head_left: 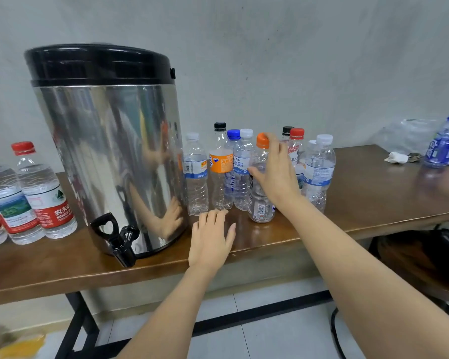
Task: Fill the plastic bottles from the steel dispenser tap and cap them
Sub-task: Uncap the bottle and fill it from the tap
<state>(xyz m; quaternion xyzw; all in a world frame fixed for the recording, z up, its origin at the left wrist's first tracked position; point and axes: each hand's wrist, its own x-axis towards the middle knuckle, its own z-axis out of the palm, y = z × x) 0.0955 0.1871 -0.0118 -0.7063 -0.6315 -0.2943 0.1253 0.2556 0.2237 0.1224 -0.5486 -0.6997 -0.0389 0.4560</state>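
Far left of frame: two red-capped bottles (46, 193) look full, parked clear of the work, we judge. Left-centre: steel dispenser (106, 149) sits at the tabletop (373, 182) front edge, so its black tap (121, 242) overhangs and a bottle can fit under. Centre: our left hand (211, 239) lies flat on the tabletop, fingers loosely spread, holding nothing, probably bracing. Centre-right: empty capped bottles cluster beside the dispenser. Our right hand (275, 174), arm stretched forward, wraps the orange-capped bottle (261, 187) at the front of the cluster, thumb across its body. Bottle base on the tabletop, not lifted.
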